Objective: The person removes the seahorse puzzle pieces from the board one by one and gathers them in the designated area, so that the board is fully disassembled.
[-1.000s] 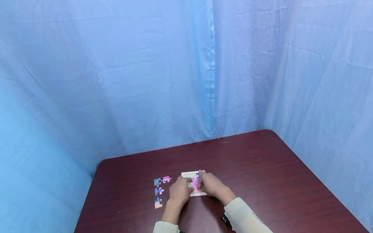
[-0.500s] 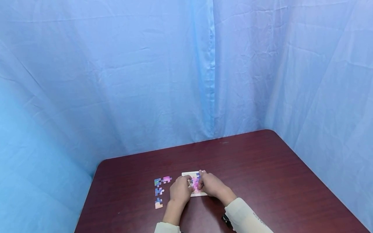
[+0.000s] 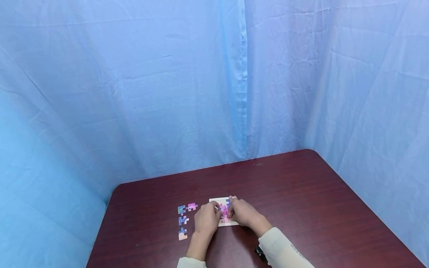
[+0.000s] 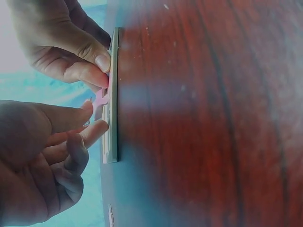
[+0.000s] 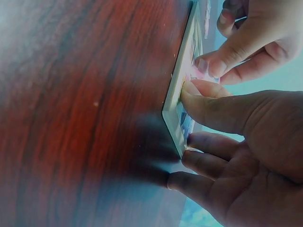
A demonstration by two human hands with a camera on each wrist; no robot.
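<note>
White puzzle frame (image 3: pixel 229 224) flat, near edge crosswise, long axis unclear, left fingers (image 4: pixel 97 131) pinching piece (image 3: pixel 219 209), right fingers (image 5: pixel 210 144) clamping frame

The right hand (image 5: pixel 251 163) touches the puzzle frame (image 5: pixel 173 126) beside the left hand (image 5: pixel 260 35).

White frame (image 3: pixel 229 224), pink-blue pieces (image 3: pixel 183 220), red-brown grained table (image 3: pixel 285 193).
</note>
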